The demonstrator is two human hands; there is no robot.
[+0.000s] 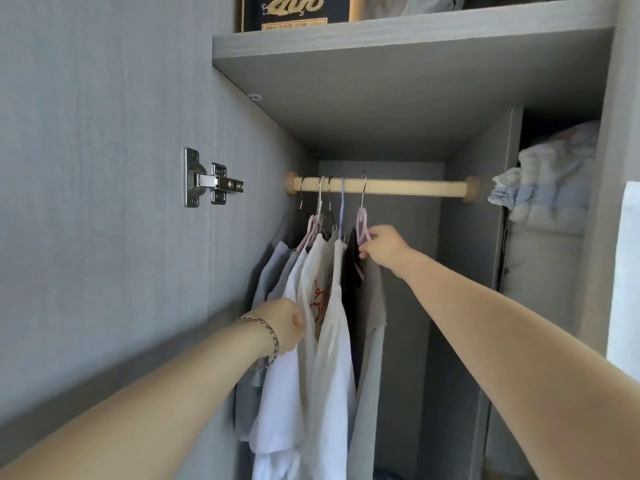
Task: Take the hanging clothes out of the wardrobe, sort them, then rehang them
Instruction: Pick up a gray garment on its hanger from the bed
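Several garments hang from a pale wooden rail [408, 187] inside the grey wardrobe. They are bunched at the rail's left end: grey tops, white shirts [332, 358] and one cream top with a red print [317, 303]. The rightmost piece is a grey and black garment [372, 306] on a pink hanger [362, 223]. My right hand [382, 245] grips that pink hanger just under its hook. My left hand [282, 323], with a bracelet on the wrist, holds the side of the white shirts lower down; its fingers are hidden in the cloth.
The open wardrobe door [104, 202] with a metal hinge [211, 178] stands close on the left. A shelf [398, 39] above the rail carries a dark box with a gold dragon [294, 10]. Folded bedding [550, 178] fills the compartment to the right. The rail's right half is bare.
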